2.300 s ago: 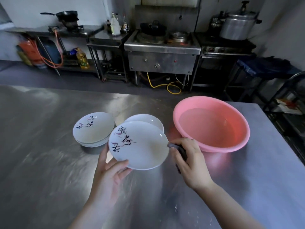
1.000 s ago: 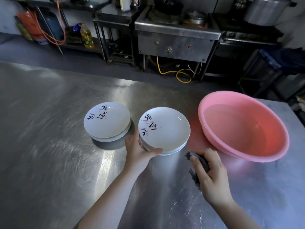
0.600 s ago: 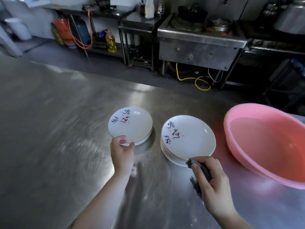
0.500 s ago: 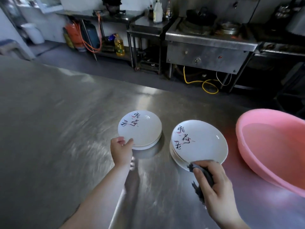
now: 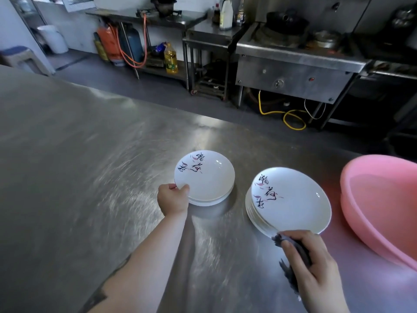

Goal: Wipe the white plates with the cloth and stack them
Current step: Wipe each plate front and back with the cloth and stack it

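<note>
Steel table [image 5: 67,177], mid-surface toward its far edge: my left hand [image 5: 172,199] pinches the top plate's rim on the left stack [image 5: 207,179]. Right stack [image 5: 291,199] beside it; my right hand [image 5: 316,263] clutches the dark cloth [image 5: 293,256] at its near rim. Pink basin [image 5: 383,204] by the right edge.

Two stacks of white plates with black calligraphy, left stack [image 5: 204,178] flat, right stack [image 5: 291,201] beside it, top plate tilted, dark cloth [image 5: 293,256] bunched at its near rim
</note>
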`<state>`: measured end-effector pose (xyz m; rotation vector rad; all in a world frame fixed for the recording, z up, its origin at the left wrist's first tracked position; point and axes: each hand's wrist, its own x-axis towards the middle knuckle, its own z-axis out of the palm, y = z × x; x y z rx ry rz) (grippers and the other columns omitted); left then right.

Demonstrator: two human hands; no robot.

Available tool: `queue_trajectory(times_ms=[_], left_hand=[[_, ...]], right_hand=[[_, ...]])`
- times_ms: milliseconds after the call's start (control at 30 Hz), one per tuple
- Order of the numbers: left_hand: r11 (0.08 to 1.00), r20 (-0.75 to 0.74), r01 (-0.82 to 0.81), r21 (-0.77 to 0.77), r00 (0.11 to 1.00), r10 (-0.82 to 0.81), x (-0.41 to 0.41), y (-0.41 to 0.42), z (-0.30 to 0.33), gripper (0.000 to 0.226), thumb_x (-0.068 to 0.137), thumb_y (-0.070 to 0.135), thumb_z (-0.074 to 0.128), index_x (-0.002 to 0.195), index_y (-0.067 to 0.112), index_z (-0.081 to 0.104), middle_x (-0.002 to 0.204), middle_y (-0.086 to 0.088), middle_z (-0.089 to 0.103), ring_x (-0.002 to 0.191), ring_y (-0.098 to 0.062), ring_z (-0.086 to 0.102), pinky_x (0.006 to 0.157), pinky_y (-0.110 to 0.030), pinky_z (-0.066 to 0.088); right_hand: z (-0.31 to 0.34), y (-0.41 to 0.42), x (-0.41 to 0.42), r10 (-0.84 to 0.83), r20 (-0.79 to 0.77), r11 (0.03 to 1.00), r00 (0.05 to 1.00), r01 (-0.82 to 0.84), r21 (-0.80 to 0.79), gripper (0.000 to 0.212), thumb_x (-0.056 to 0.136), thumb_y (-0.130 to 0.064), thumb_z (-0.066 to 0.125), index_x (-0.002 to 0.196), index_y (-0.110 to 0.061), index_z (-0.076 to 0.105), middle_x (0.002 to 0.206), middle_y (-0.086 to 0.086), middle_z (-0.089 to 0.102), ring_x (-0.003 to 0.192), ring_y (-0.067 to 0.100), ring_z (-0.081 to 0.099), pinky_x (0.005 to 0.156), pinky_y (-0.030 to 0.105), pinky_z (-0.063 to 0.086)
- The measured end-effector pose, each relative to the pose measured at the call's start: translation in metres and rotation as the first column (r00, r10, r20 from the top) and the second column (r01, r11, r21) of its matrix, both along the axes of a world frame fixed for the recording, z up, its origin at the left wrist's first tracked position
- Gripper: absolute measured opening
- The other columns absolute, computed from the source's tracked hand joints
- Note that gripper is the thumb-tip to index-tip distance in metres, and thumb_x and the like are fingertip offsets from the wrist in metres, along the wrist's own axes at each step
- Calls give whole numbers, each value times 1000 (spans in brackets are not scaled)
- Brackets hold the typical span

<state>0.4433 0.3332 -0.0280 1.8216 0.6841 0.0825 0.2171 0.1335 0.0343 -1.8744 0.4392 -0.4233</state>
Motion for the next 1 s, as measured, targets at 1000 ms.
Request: queue_trajectory(times_ms=[1000], left_hand=[[793,55,372,-482,916,-397,-313,-114,53,32,81,-10,67,102,9,54,87,-9,64,82,-28,64,62,-41,56]], right_hand=[[9,-94,-204,-245,-43,969,969,245,-2,8,87,-36,57,90,-31,63,94,13,63,63,29,61,46,25,41]])
